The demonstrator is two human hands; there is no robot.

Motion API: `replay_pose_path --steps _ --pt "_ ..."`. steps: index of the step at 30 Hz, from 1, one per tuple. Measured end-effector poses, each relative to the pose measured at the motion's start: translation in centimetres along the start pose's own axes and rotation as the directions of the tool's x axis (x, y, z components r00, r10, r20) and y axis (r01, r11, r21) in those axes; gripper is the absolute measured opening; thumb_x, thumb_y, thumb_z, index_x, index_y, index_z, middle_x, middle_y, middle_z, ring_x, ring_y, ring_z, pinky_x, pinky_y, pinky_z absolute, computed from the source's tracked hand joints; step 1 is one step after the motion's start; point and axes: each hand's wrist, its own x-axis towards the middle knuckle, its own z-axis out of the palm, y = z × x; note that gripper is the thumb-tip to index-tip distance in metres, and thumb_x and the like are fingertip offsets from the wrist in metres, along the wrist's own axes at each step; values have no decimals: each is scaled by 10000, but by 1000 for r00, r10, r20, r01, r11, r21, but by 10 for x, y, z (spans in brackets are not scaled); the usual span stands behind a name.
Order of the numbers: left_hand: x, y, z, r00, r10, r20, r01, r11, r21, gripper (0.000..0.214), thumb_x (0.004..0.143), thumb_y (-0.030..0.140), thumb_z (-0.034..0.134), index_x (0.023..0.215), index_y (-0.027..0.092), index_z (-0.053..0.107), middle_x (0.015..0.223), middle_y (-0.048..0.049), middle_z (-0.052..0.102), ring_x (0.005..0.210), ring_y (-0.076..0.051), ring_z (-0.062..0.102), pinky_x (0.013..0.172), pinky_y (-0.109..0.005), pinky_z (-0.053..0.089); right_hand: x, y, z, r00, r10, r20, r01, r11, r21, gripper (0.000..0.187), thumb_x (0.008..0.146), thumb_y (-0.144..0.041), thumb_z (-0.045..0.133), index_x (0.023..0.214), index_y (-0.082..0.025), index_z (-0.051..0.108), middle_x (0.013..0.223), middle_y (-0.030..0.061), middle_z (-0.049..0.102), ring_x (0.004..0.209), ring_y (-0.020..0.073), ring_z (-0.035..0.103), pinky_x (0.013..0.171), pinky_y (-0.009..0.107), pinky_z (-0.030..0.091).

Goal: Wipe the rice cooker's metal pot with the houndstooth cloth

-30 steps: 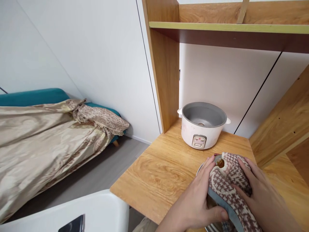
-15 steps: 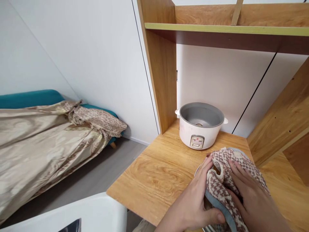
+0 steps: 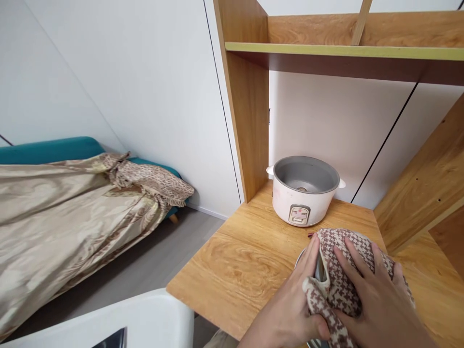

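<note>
A brown-and-white houndstooth cloth (image 3: 337, 246) is draped over a round metal pot (image 3: 320, 269), hiding most of it. Only a shiny bit of the pot shows in the cloth's gap, with slivers of rim at its left and bottom. My left hand (image 3: 290, 299) is closed on the cloth's left edge, fingers along the pot's side and thumb bent near a loose fold. My right hand (image 3: 377, 295) grips the cloth from above, its fingers spread across it and its thumb tucked low by a fold. Behind them stands a white rice cooker (image 3: 302, 200), lidless, its grey inside bare.
The wooden desk (image 3: 224, 266) has a side panel (image 3: 250, 125) and an overhead shelf (image 3: 344, 52). A slanted wooden board (image 3: 420, 179) bounds the right. At lower left is a white surface (image 3: 155, 319) with a dark flat object (image 3: 112, 340). A covered sofa (image 3: 72, 208) stands farther left.
My right hand's fingers have spread wider and shifted over the cloth. The cloth now lies smoother on top, and its gap by my left hand has changed shape. The view has shifted slightly.
</note>
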Motion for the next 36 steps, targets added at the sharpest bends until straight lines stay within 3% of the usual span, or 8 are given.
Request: replay_pose_path --steps 2,7,12,16,20,24,28,36 --pt "0 3 -2 1000 11 0 -11 1000 1 1297 690 992 375 1655 237 -52 1739 -104 -45 1590 -399 44 1307 -549 88 1 -2 0 1000 23 -16 -23 1000 -7 769 830 -642 623 1538 -382 469 1604 31 438 1456 555 305 976 831 388" --pt "2 9 -3 999 47 2 -47 999 23 1181 795 935 373 1664 228 0 1739 -94 -20 1591 -393 60 1305 -565 88 9 5 -8 991 127 37 -129 989 73 509 998 -549 387 1428 -374 595 1538 -1 531 1441 402 432 1031 678 479" --pt "4 12 -2 996 -72 -43 76 992 102 985 954 692 514 1671 228 22 1733 -106 121 1584 -345 181 1295 -538 201 13 17 -13 973 220 69 -229 952 201 517 1051 -461 282 1372 -265 637 1539 51 531 1403 303 504 1111 562 473" --pt "5 12 -2 997 -68 -25 71 988 137 855 1004 590 495 1670 228 99 1739 -85 75 1597 -323 124 1309 -530 157 10 15 -14 977 201 76 -211 963 169 551 1026 -527 364 1441 -231 573 1588 65 467 1440 344 442 1126 587 448" --pt "5 11 -1 998 -51 -29 53 994 95 932 962 702 485 1667 205 131 1739 -97 53 1601 -319 101 1314 -519 135 6 11 -16 976 186 115 -197 976 95 651 954 -607 472 1520 -286 482 1659 19 351 1464 407 377 1054 624 487" --pt "5 13 -1 999 -30 -41 31 999 41 977 927 797 400 1662 196 168 1736 -105 85 1600 -319 109 1318 -503 123 6 12 -17 980 150 127 -162 982 94 721 917 -616 524 1547 -275 442 1671 23 324 1492 404 327 1097 620 450" --pt "6 14 -1 999 -17 -44 18 999 27 970 934 812 314 1657 177 188 1733 -119 101 1600 -319 112 1317 -507 122 6 14 -17 978 166 129 -181 977 113 707 931 -647 494 1540 -290 454 1660 19 349 1492 396 334 1109 613 437" --pt "7 11 3 996 -24 -80 32 995 94 906 971 752 363 1650 171 217 1729 -123 137 1592 -309 167 1317 -485 153 8 12 -17 967 206 150 -229 960 158 697 965 -677 405 1523 -267 488 1655 18 360 1485 394 341 1124 633 414"
